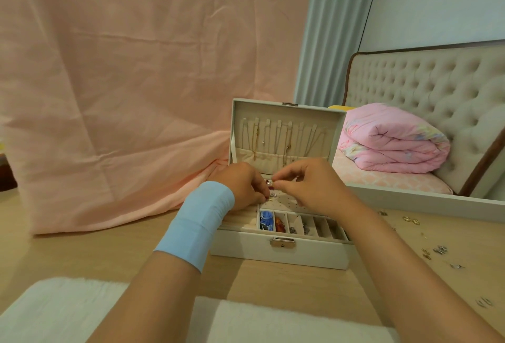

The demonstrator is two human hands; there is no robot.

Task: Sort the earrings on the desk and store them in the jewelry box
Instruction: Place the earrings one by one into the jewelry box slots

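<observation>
A white jewelry box (306,253) stands open on the wooden desk, its lid (284,113) upright with thin necklaces hanging inside. Both my hands are over the perforated earring panel (287,202) in the tray. My right hand (314,184) pinches a small pearl-like earring (271,184) between thumb and forefinger. My left hand (243,186), with a blue band on the wrist, has its fingers curled down at the panel's left edge, touching the earring area; whether it holds anything is hidden. Loose earrings (434,251) lie scattered on the desk at the right.
Front tray compartments hold a blue piece (266,219), an amber piece (280,224) and small silver items. A pink cloth (114,96) hangs behind the desk. A mirror at right reflects a bed and a pink quilt. White fluffy fabric (68,312) lies at the near edge.
</observation>
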